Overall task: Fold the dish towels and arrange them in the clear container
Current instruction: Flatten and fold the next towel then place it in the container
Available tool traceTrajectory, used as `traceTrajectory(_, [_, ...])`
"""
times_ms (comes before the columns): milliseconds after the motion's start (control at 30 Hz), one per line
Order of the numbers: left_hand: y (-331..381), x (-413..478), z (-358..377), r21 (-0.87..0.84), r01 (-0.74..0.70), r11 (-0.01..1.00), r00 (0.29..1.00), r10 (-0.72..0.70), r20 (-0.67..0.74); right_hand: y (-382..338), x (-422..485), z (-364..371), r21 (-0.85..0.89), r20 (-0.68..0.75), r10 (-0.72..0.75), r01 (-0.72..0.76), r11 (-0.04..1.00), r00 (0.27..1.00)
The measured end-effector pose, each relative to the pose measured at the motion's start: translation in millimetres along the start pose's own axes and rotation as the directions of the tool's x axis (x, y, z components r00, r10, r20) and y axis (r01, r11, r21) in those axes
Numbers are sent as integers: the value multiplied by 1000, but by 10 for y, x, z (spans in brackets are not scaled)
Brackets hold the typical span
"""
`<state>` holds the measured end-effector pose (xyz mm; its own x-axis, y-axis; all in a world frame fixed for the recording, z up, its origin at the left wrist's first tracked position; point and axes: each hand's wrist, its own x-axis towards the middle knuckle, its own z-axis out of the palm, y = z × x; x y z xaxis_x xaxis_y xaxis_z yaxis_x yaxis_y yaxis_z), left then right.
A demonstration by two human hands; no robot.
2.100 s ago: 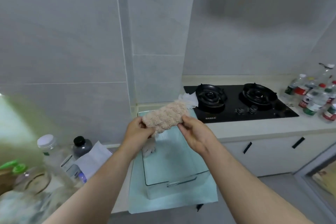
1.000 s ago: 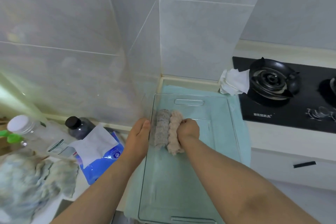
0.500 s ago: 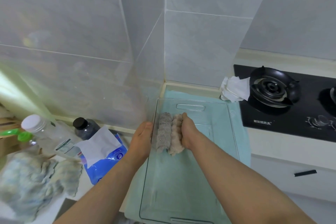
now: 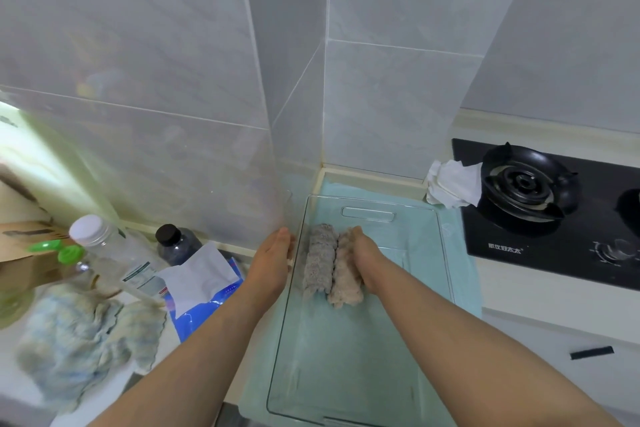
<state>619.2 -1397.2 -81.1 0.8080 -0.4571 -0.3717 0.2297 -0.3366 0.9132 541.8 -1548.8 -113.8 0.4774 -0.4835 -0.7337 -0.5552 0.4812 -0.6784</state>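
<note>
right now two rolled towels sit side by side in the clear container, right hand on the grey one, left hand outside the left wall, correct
Not quite: the head view shows the right hand on the beige towel, not the grey towel beside it. The rest stands: both rolls in the clear container, left hand outside its left wall.
</note>
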Motion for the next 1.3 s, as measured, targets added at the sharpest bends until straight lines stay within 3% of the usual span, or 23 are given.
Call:
traceTrajectory(133, [54, -26, -47, 60, -48, 997, 999, 48, -11, 5, -117, -106, -199, -40, -96, 87, 976, 995])
traceTrajectory(233, [126, -64, -124, 101, -101, 990, 995, 100, 10, -69, -303, -242, -464, -59, -250, 195, 864, 966])
traceTrajectory(367, [243, -101, -275, 24, -99, 995, 995, 99, 25, -151, -574, -414, -569, -1, -426, 350, 744, 905])
traceTrajectory(667, [390, -342, -456, -65, -173, 983, 984, 174, 24, -223, -1221, -528, -419, -17, -586, 527, 740, 810])
traceTrajectory(933, [219, -804, -846, -99, -274, 957, 955, 283, 88, -60, -1861, -230, -479, 20, -713, 632, 609, 701])
traceTrajectory(1100, [117, -1255, -1158, -51, -370, 928, 928, 371, 24, 50, -2168, 49, -479, 124, -723, 679, 556, 680])
traceTrajectory(1200, [67, -1534, -1403, 35, -385, 922, 921, 386, -41, 94, -2304, 194, -461, 204, -728, 720, 518, 655])
traceTrajectory(1300, [44, -1815, -1601, 16, -363, 932, 920, 361, -153, 97, -2399, 336, -431, 282, -723, 756, 493, 631])
